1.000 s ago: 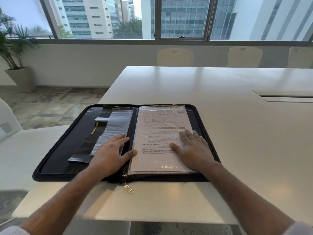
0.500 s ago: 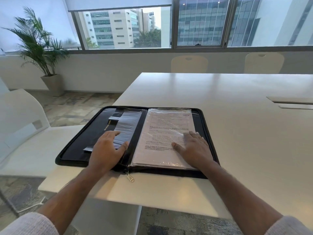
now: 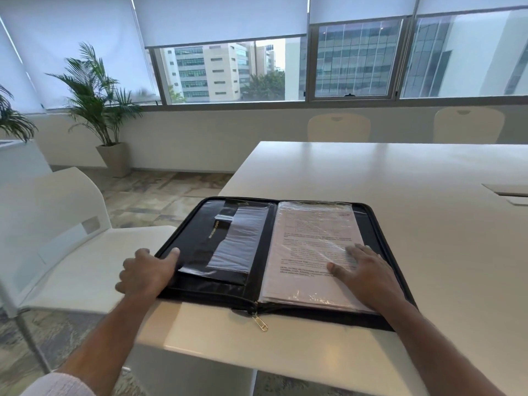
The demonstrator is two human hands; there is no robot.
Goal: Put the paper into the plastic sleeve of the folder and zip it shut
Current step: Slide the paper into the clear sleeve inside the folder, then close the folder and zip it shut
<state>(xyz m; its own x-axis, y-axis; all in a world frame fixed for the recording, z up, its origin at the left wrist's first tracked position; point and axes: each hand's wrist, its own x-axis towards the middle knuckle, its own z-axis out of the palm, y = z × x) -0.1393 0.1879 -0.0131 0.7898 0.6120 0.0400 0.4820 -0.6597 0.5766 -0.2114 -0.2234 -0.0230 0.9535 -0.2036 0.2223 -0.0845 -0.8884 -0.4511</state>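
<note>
Daylight from a wide window falls on a white table (image 3: 400,212), and a black folder (image 3: 197,224) lies open across its near left corner, the left half jutting past the edge above a white chair (image 3: 85,252). Starting at the left, our left hand (image 3: 145,271) curls over the folder's outer left edge, thumb on top and fingers wrapped down the side; it looks clamped on that cover, though we cannot see the fingertips underneath. Next come the inner pockets of the left half, with a clear pouch (image 3: 238,238) lying on them. At the spine, a gold zip pull (image 3: 261,323) hangs off the near edge onto the table. On the right half sits the paper (image 3: 311,252), already inside the glossy sleeve (image 3: 314,210), and our right hand (image 3: 363,271) lies flat on it with fingers spread, gripping nothing. We judge the insertion step done and the closing step just starting: the next move calls for us to lift the left cover and swing it over, slide the right hand out before the halves meet, then run the pull around all 3 open sides. The overhang could let the folder tip or slide as we lift. We cannot read the print, nor tell whether the sleeve's mouth is fully seated, and the zip teeth are too fine to make out.
</note>
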